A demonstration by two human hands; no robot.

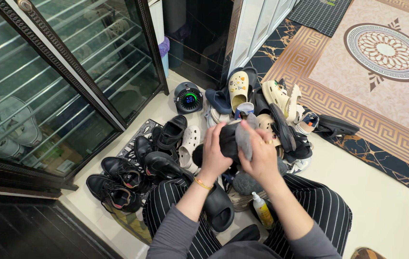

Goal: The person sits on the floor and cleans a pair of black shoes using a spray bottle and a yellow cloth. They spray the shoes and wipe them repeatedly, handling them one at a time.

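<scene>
While you sit on the pale floor (387, 206) with your striped knees spread, both your hands meet in front of you, above the heap of footwear. Your left hand (214, 156) grips a black shoe (228, 141) from its left side, fingers wrapped over the upper. Your right hand (262, 156) is closed on a grey cloth (244, 139) and presses it against the right flank of that same shoe. Hands close together, almost touching, the shoe between them.

Key relation: the shoe lies straight ahead of your chest, raised off the pile, its long axis roughly across your body, left to right and a little tilted; the far end is hidden behind your left hand, so I cannot tell toe from heel. The cloth stands upright, crossing the shoe's axis. Both hands are on it; the left carries the weight, the right works the surface.

Around it: black leather shoes (123, 177) in a loose row to your left, on a patterned mat by the glass-doored cabinet (70, 72). A white clog (188, 144) just left of your left hand. Beyond the hands, a yellow clog (238, 88), cream sandals (281, 96) and dark slippers, all piled and overlapping. A small round device with a lit display (188, 98) stands further off on the floor. Near your right knee, a small spray bottle (263, 211) lies on the floor beside a black slide (221, 208).
</scene>
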